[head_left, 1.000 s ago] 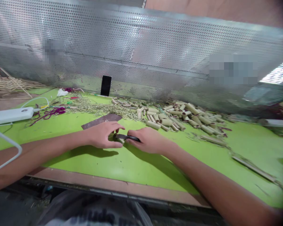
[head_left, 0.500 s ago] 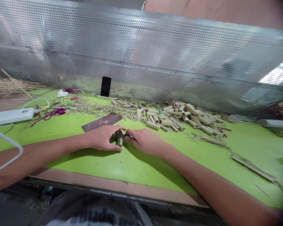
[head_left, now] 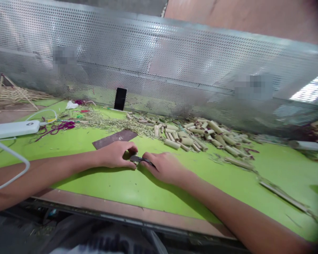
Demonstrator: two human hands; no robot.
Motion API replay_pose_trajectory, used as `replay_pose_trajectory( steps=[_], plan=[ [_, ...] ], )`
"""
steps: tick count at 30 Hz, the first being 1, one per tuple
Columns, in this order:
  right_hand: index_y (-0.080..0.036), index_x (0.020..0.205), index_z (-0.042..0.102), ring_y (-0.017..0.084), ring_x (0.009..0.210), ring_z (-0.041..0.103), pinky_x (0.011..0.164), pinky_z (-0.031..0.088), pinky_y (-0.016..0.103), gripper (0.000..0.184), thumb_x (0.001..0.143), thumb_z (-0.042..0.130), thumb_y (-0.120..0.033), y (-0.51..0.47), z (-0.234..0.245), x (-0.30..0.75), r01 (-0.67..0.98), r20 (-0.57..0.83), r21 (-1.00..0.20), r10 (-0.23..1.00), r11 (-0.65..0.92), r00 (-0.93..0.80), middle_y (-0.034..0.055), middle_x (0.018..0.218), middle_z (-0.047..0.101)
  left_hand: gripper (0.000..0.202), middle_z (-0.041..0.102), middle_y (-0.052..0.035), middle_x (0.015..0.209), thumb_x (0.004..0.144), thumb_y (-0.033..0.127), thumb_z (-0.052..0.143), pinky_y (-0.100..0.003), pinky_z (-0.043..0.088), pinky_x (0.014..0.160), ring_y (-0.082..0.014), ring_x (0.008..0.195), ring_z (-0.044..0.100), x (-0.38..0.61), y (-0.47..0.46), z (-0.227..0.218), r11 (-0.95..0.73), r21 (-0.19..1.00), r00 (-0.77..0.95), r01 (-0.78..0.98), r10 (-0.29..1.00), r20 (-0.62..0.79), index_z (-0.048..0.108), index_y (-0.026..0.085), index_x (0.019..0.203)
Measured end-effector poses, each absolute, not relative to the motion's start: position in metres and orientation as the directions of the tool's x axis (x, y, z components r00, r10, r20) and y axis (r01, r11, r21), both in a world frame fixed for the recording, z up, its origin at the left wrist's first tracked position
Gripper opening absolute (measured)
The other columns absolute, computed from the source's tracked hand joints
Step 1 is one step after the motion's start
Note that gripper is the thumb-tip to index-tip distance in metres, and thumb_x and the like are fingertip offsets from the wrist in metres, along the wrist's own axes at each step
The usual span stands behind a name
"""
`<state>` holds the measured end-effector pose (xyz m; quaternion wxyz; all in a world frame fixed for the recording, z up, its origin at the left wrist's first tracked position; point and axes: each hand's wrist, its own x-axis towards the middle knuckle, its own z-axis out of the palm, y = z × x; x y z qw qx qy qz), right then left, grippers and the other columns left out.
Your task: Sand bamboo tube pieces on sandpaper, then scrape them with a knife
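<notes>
My left hand (head_left: 116, 154) rests on the green table (head_left: 127, 187), fingers curled round a short bamboo piece that they mostly hide. My right hand (head_left: 165, 165) is closed on a dark flat blade (head_left: 140, 160), whose tip reaches between my left fingers. The two hands touch at the middle of the table. Behind them lies a heap of cut bamboo tubes (head_left: 198, 133).
A brown flat sheet (head_left: 115, 138) lies just behind my left hand. Fine shavings (head_left: 113, 122), a black phone (head_left: 120, 98) leaning on the perforated metal wall (head_left: 159, 63), a white power strip (head_left: 13, 128), purple cord (head_left: 55, 127) and a long bamboo stick (head_left: 283, 195) are around.
Both hands stayed together and shifted slightly toward me. The bamboo piece seen between them half a second ago is now covered by my left fingers.
</notes>
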<state>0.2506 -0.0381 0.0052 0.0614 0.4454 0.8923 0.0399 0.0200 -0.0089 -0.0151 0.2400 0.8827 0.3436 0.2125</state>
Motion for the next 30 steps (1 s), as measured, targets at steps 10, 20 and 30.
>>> replay_pose_trajectory(
  steps=[10,20,30],
  plan=[
    [-0.020,0.108,0.063,0.023,0.071,0.066,0.057,0.022,0.032,0.039,0.107,0.032,-0.043,-0.038,0.005,0.246,0.826,0.000,0.125,0.832,0.550,-0.554,0.0079,0.087,0.075,0.060,0.066,-0.0124,0.132,0.084,0.039,0.072,-0.040,0.049,0.102,-0.0285,0.117,0.065,0.016,-0.008,-0.014,-0.666,0.583,0.727,0.466,0.664,0.178,0.051,0.019,0.136],
    [-0.020,0.104,0.065,0.019,0.064,0.059,0.057,0.024,0.029,0.037,0.106,0.034,-0.040,-0.024,0.004,0.261,0.822,0.020,0.095,0.824,0.562,-0.566,0.0060,0.079,0.072,0.055,0.069,-0.0120,0.118,0.089,0.032,0.060,-0.038,0.052,0.091,-0.0274,0.103,0.067,0.018,-0.004,-0.015,-0.676,0.531,0.717,0.511,0.676,0.170,0.048,0.018,0.140],
    [-0.020,0.103,0.066,0.017,0.064,0.058,0.059,0.025,0.028,0.034,0.106,0.039,-0.040,-0.023,0.001,0.262,0.779,0.023,0.078,0.780,0.622,-0.625,0.0051,0.079,0.071,0.074,0.060,-0.0194,0.131,0.082,0.064,0.068,-0.047,0.045,0.108,-0.0362,0.123,0.057,0.026,-0.016,-0.020,-0.710,0.357,0.678,0.607,0.697,0.232,0.055,0.011,0.132]
  ],
)
